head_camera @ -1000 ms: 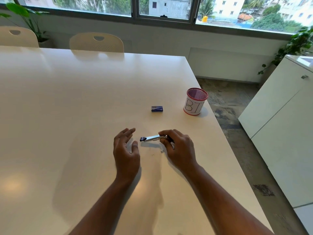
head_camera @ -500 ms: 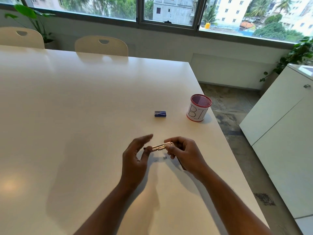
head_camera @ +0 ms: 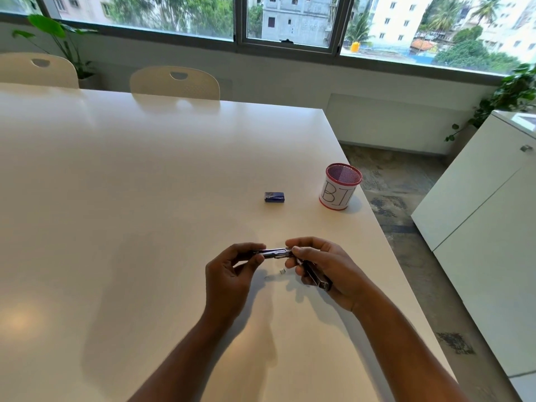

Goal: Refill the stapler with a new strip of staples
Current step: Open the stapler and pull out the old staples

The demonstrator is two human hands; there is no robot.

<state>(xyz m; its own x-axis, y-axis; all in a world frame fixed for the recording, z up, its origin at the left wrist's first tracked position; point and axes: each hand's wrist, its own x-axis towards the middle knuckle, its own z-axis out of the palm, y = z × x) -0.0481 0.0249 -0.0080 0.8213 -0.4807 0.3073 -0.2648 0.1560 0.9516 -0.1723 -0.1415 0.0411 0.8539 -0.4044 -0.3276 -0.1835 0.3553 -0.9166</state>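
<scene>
Both hands hold the opened stapler just above the table

The stapler (head_camera: 275, 253) is held in the air over the near right part of the white table (head_camera: 116, 198), hinged open. One arm runs left to right between the two hands; the other arm angles down and toward the near right, lying in the right palm.

The left hand (head_camera: 229, 274) pinches the left end of the horizontal arm between the thumb and the curled fingertips. The right hand (head_camera: 322, 271) grips the hinge end: its thumb and forefinger pinch the right end of the horizontal arm, and the other fingers curl round the lower arm.

Below the hands, on the table surface, lie a couple of small loose staple bits (head_camera: 282, 270); too small to make out in detail.

Farther off and slightly right of the hands, a small blue staple box (head_camera: 274, 197) lies flat on the table. To its right, close to the table's right edge, stands a red mesh cup (head_camera: 340, 187) wrapped in white paper with hand-drawn letters.

At the far edge stand two cream chairs (head_camera: 175, 82), and plants and a window lie beyond
</scene>
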